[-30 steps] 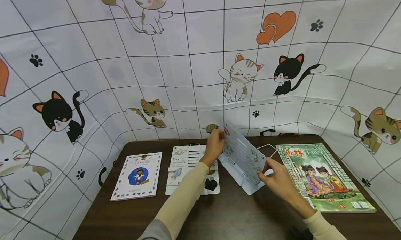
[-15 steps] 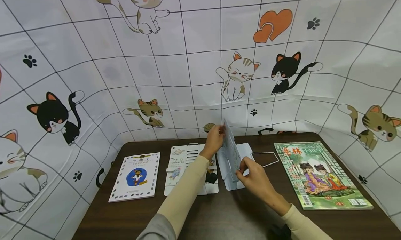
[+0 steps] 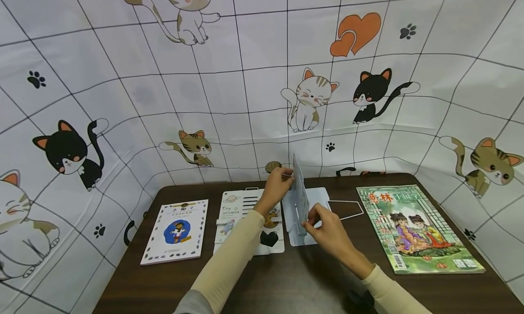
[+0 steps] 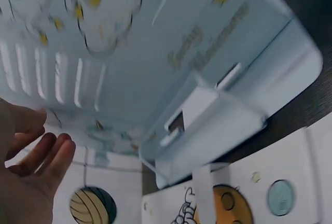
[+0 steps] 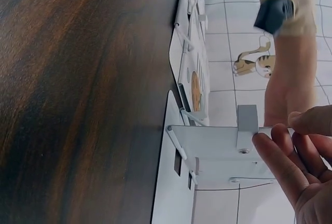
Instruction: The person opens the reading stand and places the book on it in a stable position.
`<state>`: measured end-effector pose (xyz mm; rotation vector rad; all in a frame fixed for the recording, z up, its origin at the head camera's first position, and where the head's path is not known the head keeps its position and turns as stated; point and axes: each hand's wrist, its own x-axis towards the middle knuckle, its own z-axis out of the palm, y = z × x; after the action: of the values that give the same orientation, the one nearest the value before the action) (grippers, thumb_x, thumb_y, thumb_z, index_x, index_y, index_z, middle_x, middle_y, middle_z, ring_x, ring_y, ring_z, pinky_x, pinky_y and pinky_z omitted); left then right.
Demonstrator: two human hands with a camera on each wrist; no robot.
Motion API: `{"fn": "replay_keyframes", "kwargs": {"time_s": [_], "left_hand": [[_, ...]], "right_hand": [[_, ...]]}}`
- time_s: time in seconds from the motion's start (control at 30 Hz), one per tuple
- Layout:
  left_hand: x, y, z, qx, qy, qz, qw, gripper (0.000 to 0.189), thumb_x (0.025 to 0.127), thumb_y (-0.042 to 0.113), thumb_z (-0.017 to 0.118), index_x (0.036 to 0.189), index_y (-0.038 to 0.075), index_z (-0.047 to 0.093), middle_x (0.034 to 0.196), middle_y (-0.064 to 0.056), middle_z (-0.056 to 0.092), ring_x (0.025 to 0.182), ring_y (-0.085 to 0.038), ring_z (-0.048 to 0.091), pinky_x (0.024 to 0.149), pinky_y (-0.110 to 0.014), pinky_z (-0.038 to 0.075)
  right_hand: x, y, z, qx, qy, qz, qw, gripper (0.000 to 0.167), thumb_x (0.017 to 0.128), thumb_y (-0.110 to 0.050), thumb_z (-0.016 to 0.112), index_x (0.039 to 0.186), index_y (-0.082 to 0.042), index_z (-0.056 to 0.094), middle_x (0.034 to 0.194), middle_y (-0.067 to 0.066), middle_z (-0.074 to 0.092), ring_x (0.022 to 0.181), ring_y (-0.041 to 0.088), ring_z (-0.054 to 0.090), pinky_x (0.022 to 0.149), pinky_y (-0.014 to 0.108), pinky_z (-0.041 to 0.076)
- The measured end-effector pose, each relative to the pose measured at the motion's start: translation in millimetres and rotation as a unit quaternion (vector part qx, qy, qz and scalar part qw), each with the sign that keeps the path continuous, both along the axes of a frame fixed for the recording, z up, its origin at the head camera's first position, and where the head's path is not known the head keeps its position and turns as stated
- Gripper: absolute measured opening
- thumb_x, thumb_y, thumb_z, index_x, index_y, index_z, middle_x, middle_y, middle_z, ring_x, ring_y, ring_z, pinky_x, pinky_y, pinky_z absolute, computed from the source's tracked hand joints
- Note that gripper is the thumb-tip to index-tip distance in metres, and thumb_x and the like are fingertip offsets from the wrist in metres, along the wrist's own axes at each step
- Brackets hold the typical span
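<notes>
A light blue folding book stand [image 3: 301, 191] stands on the table with its panel upright, edge-on in the head view, over a flat base plate [image 3: 318, 196]. A thin white wire support [image 3: 345, 201] sticks out to the right. My left hand [image 3: 277, 190] holds the panel's far edge with bent fingers; in the left wrist view its fingers [image 4: 54, 154] lie close beside the printed panel face [image 4: 129, 32]. My right hand [image 3: 329, 227] pinches the panel's near edge between thumb and fingers. In the right wrist view, fingertips of the right hand [image 5: 306, 154] meet a white tab [image 5: 247, 125].
A white "Tiny universe" book stand [image 3: 231, 209] lies flat just left, partly under my left arm. A white book [image 3: 178, 231] lies at far left, and a green magazine [image 3: 417, 230] at right. A cat-patterned cloth [image 3: 262, 95] hangs behind the dark table [image 3: 278, 291].
The panel has swung up from leaning over to the right to nearly upright, uncovering the base plate and wire. My right hand has moved left with it; the left stays near the far edge.
</notes>
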<state>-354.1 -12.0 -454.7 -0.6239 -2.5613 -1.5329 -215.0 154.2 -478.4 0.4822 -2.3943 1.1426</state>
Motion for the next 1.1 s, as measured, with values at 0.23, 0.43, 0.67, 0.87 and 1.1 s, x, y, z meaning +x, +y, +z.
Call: {"fn": "replay_keyframes", "kwargs": {"time_s": [0.23,0.43,0.67,0.87,1.1], "left_hand": [[48.0,-1.4,3.4,0.039,0.038,-0.017,0.9984,0.024,0.107,0.011,0.062,0.127,-0.002,0.067,0.128,-0.016,0.063,0.118,-0.03,0.068,0.099,-0.034,0.06],[94.9,3.0,-2.8,0.079,0.021,-0.058,0.9949,0.04,0.105,0.022,0.065,0.139,0.003,0.057,0.143,-0.016,0.049,0.136,-0.033,0.056,0.109,-0.045,0.056],[117.5,9.5,-9.1,0.068,0.029,-0.049,0.9961,0.055,0.1,0.028,0.078,0.144,0.008,0.052,0.145,-0.013,0.05,0.139,-0.03,0.055,0.103,-0.042,0.061],[117.5,16.4,-12.5,0.088,0.063,-0.029,0.9937,0.041,0.097,0.009,0.077,0.134,0.003,0.06,0.136,-0.016,0.057,0.131,-0.031,0.062,0.091,-0.024,0.062],[118.1,20.2,-10.0,0.108,0.069,-0.009,0.9917,0.039,0.094,0.007,0.077,0.131,0.006,0.063,0.132,-0.013,0.06,0.128,-0.03,0.064,0.088,-0.024,0.063]], "right_hand": [[2.8,2,-0.2,-0.019,-0.033,0.002,0.9993,0.031,0.082,0.001,0.089,0.09,-0.011,0.061,0.079,-0.004,0.065,0.075,0.007,0.064,0.059,0.021,0.057],[4.3,6,-2.8,-0.033,-0.048,0.002,0.9983,0.026,0.085,0.0,0.087,0.095,-0.01,0.065,0.083,-0.002,0.066,0.078,0.009,0.066,0.061,0.023,0.059],[3.6,13,-5.1,-0.033,-0.042,0.029,0.9981,0.026,0.087,0.007,0.082,0.103,-0.006,0.067,0.093,0.004,0.072,0.085,0.016,0.072,0.069,0.028,0.064],[-9.1,36,5.9,-0.038,-0.108,0.084,0.9898,0.017,0.095,0.002,0.076,0.109,-0.006,0.069,0.101,0.009,0.075,0.091,0.022,0.075,0.077,0.027,0.064],[-63.5,70,46.3,-0.046,-0.118,0.048,0.9908,0.016,0.105,-0.004,0.066,0.12,0.002,0.067,0.111,0.023,0.073,0.093,0.028,0.078,0.081,0.034,0.065]]}}
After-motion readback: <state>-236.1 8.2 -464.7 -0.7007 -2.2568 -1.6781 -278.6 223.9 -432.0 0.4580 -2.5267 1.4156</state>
